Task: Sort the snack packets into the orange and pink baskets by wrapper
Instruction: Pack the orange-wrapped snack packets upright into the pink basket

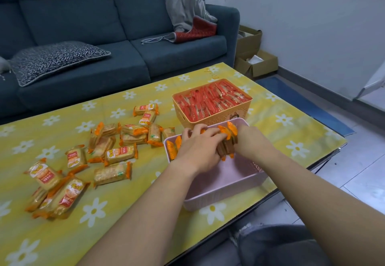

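the person's left hand [198, 149] and right hand [253, 140] meet inside the far end of a pale pink rectangular plastic basket [225, 193]. the basket sits at the near right of a table covered by a yellow cloth printed with white daisies [291, 124]. between the hands stands a row of orange-edged clear-wrapped cracker packets [228, 143], upright on their edges. the left hand's fingers curl over the top of the row and grip it. the right hand lies against the row's other end, but its fingers are hidden behind the packets, so how far it is closed cannot be told. a few more upright packets [171, 149] of the same kind lean at the basket's left wall.

just behind the pink one, an orange perforated plastic basket [187, 118] is packed with red-wrapped snack packets [212, 99] lying in rows. to the left, loose orange-edged packets [118, 154] lie scattered over the cloth, some overlapping. beyond the table stands a dark blue-grey fabric sofa [83, 16] with cushions on it, and open cardboard boxes [250, 57] sit on the floor beside its right arm.
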Action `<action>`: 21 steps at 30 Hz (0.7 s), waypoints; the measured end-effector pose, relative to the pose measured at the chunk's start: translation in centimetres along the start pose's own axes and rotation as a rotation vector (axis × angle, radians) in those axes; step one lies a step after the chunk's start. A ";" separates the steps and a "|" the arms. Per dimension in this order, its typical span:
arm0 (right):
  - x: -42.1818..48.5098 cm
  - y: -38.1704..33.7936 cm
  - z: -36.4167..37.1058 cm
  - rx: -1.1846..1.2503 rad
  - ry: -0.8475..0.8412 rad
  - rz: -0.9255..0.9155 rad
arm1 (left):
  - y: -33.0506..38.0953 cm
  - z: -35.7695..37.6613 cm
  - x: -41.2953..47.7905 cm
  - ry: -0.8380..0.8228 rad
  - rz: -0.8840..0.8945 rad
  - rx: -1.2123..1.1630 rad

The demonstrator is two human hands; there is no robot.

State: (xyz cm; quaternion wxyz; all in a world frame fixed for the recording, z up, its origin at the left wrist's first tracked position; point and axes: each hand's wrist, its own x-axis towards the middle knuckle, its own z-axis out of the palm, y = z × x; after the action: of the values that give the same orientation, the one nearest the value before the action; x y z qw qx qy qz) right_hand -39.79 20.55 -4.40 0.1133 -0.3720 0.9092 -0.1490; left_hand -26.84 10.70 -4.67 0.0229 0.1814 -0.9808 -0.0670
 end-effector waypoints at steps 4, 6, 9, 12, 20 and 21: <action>-1.6 -1.5 -2.6 -0.039 0.080 0.017 | 0.1 -0.6 -0.2 0.051 0.006 -0.015; -2.3 -2.6 -3.6 -0.111 0.174 0.003 | -0.2 -1.7 -0.9 0.124 -0.004 -0.059; -3.7 -5.6 -3.7 -0.141 0.281 -0.112 | -2.1 -3.8 -3.1 0.254 -0.116 -0.139; -5.4 -10.5 -2.0 0.022 0.306 -0.328 | -6.8 -5.6 -6.8 0.349 -0.344 -0.231; -4.8 -23.2 9.9 -0.034 -0.278 -0.615 | -19.2 -3.9 -17.4 0.217 -0.909 -0.363; -4.5 -24.2 11.2 -0.087 -0.267 -0.619 | -19.8 -3.3 -18.5 0.178 -0.909 -0.295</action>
State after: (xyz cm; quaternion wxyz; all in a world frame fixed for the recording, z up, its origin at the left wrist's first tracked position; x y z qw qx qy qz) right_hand -17.61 5.22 -5.80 0.1648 -0.6512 0.7357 -0.0875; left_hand -2.34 -1.41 -4.53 0.1005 0.5912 -0.7766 -0.1930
